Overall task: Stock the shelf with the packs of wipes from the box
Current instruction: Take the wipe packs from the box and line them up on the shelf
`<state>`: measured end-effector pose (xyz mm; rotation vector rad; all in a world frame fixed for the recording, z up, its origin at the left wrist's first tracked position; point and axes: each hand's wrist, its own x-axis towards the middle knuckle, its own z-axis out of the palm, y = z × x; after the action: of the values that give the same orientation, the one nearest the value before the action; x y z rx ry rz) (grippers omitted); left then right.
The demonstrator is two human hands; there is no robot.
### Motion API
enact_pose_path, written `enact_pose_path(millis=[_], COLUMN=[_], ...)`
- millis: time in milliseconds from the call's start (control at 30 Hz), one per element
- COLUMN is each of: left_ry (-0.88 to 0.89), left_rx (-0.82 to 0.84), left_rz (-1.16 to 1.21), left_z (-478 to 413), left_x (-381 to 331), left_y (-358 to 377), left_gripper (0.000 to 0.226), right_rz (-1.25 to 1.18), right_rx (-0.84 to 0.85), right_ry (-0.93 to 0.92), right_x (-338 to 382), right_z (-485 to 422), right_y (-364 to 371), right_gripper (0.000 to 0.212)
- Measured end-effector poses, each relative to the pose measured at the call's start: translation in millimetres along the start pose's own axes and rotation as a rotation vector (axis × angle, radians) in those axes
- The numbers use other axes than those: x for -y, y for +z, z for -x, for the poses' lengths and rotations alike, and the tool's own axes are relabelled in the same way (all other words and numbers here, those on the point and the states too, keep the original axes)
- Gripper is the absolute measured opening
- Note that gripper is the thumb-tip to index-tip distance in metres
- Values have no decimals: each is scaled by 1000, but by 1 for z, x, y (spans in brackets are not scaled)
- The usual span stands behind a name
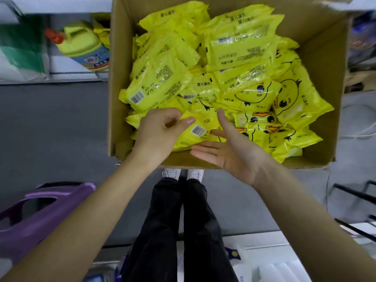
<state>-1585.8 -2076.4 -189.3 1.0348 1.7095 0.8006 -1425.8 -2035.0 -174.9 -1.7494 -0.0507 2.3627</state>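
An open cardboard box on the floor is filled with several yellow packs of wipes printed with duck faces and barcodes. My left hand pinches one pack at the box's near edge, thumb on top by its barcode. My right hand lies beside it, palm up with straight fingers under and against the same pack. The rest of the wipes pile lies loose behind, some face up, some face down.
A white shelf at upper left holds a yellow-green detergent bottle with a red cap. A purple basket stands at lower left. My legs and white shoes are below the box. Dark metal bars cross the right side.
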Motion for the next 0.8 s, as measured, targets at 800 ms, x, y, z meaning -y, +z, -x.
enact_pose_path(millis=[800], left_ry=[-730], left_rx=[313], left_rz=[726], left_z=[5], left_x=[-24], left_y=[-2], left_gripper=[38], right_rz=[133], right_rx=[102], right_ry=[-412], right_x=[4], right_z=[-1], right_y=[0], right_gripper=[44])
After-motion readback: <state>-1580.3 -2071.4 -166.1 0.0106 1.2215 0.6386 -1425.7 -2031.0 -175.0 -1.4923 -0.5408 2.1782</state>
